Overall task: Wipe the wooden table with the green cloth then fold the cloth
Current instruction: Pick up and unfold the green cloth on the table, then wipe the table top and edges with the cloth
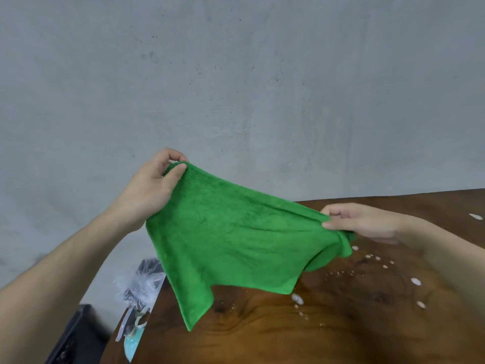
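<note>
The green cloth (236, 237) hangs spread in the air above the wooden table (288, 334). My left hand (152, 187) pinches its upper left corner, raised high. My right hand (364, 222) pinches the opposite corner, lower and to the right, over the table. The cloth sags between them, its lower corner dangling just above the table's left part. White droplets and crumbs (298, 299) speckle the dark glossy wood under and to the right of the cloth.
A grey concrete wall (236, 74) fills the background. Left of the table's edge lie a crumpled plastic bag (144, 282) and a light blue packet (132, 340). A black object (76, 337) sits at the lower left.
</note>
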